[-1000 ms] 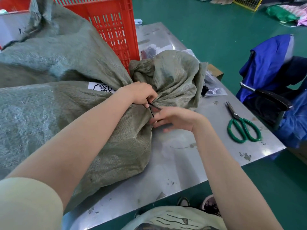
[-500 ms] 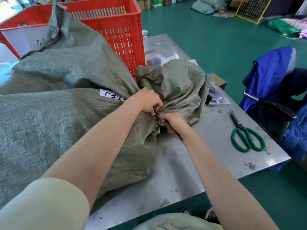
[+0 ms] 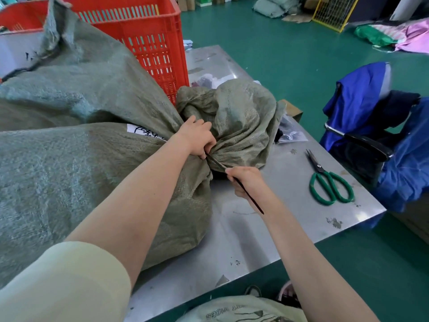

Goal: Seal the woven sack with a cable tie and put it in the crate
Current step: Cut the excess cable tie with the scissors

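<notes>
A large grey-green woven sack (image 3: 69, 182) lies on the metal table (image 3: 267, 228), its mouth bunched into a neck with loose fabric (image 3: 239, 119) fanning out beyond. My left hand (image 3: 197, 138) clamps the neck. A black cable tie (image 3: 234, 181) runs taut from the neck toward me. My right hand (image 3: 246, 182) grips its tail, and the free end pokes out past my wrist. The red plastic crate (image 3: 148, 36) stands behind the sack at the table's far left.
A second woven sack (image 3: 76, 73) leans against the crate. Green-handled scissors (image 3: 329, 182) lie on the table to the right. Plastic bags (image 3: 290, 133) sit behind the sack mouth. A chair draped in blue cloth (image 3: 371, 112) stands right of the table.
My right hand has drawn back toward me along the cable tie, pulling its tail out longer and straighter. My left hand stays clamped on the sack's neck.
</notes>
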The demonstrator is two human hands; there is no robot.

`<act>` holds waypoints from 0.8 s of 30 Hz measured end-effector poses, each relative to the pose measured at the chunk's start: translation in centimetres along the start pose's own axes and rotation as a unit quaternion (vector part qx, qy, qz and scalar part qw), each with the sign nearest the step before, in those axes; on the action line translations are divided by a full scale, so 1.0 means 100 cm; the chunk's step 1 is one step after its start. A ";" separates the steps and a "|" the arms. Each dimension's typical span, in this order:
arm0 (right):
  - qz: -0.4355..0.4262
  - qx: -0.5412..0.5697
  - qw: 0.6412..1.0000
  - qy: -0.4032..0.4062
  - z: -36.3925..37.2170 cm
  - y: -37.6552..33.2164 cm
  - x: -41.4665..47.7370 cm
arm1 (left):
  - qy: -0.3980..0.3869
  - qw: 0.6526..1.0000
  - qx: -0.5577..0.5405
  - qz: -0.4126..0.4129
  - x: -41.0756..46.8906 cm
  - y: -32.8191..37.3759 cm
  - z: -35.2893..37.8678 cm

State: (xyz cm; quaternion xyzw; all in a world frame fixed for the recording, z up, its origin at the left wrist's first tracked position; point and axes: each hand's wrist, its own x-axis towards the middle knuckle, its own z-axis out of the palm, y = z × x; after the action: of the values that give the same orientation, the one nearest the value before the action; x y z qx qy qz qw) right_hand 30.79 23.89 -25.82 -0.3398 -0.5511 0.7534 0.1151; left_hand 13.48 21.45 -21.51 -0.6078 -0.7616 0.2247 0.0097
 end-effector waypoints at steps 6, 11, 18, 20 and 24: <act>0.069 -0.091 0.992 0.050 -0.029 0.002 0.000 | -0.080 0.994 -0.072 0.037 -0.002 0.005 -0.018; 0.055 -0.203 0.955 0.211 -0.087 0.005 0.003 | -0.124 0.974 -0.148 0.123 0.010 0.045 -0.056; 0.013 -0.286 0.900 0.329 -0.144 0.010 -0.001 | -0.108 0.940 -0.279 0.167 0.044 0.140 -0.085; 0.022 -0.314 0.881 0.352 -0.158 0.011 -0.005 | -0.085 0.939 -0.300 0.144 0.057 0.164 -0.082; 0.036 -0.364 0.854 0.369 -0.183 0.019 -0.007 | -0.103 0.935 -0.321 0.114 0.076 0.205 -0.069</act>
State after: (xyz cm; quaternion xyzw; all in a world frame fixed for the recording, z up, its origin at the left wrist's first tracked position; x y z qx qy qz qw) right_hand 43.39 36.55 -30.19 -0.6304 -0.6900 0.3221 0.1510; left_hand 32.39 34.08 -24.54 -0.6349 -0.7155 0.0293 -0.2901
